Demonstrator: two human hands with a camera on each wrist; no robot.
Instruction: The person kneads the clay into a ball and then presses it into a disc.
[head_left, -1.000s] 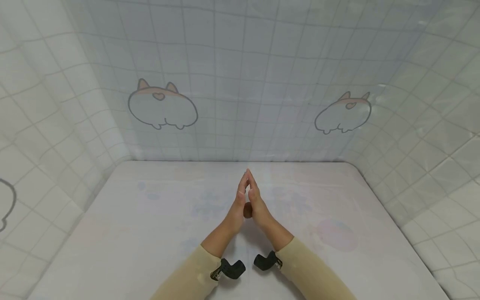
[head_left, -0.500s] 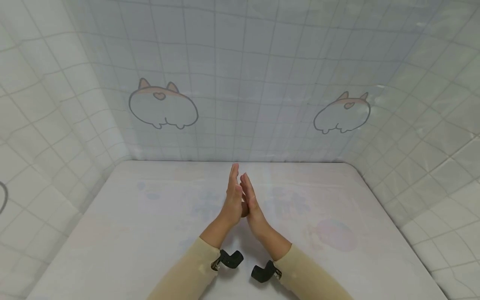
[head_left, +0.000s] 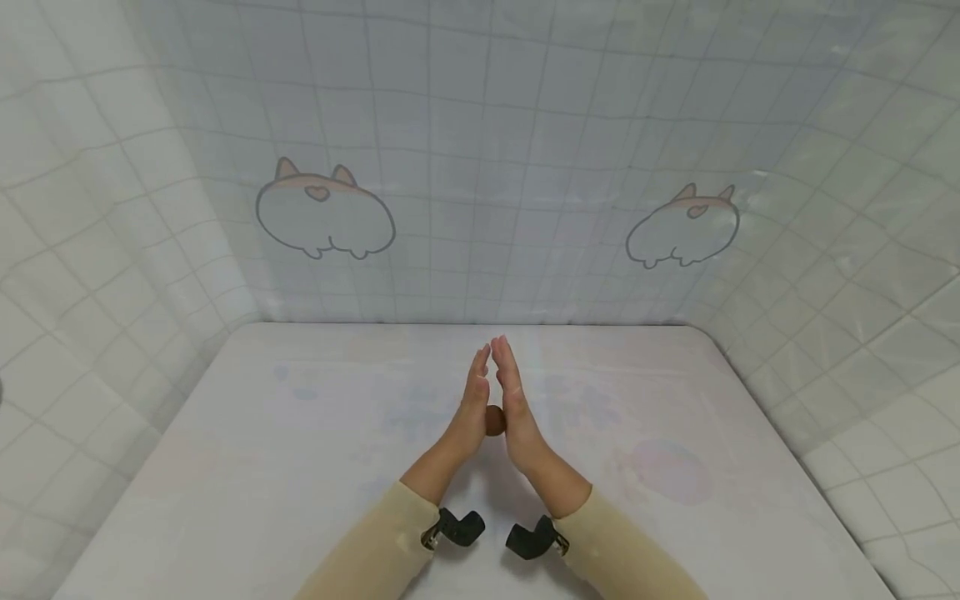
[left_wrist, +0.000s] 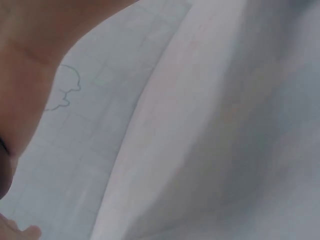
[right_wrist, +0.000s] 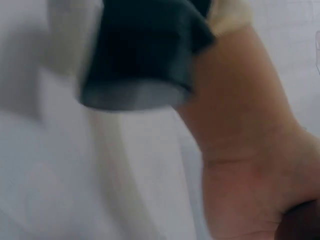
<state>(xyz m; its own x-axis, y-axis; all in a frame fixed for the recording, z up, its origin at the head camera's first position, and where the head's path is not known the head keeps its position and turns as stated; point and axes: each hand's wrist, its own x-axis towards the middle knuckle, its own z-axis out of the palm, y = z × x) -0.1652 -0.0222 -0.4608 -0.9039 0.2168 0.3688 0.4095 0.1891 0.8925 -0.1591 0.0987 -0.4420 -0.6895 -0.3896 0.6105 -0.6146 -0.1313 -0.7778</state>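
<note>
Brown ball [head_left: 495,420] pressed between flat palms, left hand [head_left: 471,408] against right hand [head_left: 512,407], fingers straight; mid-roll, apparently; next needs even pressure.

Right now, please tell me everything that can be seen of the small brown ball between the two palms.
The brown ball looks small, round and matte, of a reddish brown; its material cannot be told. Only a small part shows in the gap near the heels of the palms. The left hand and the right hand press it from both sides with straight fingers, above the white table.
</note>
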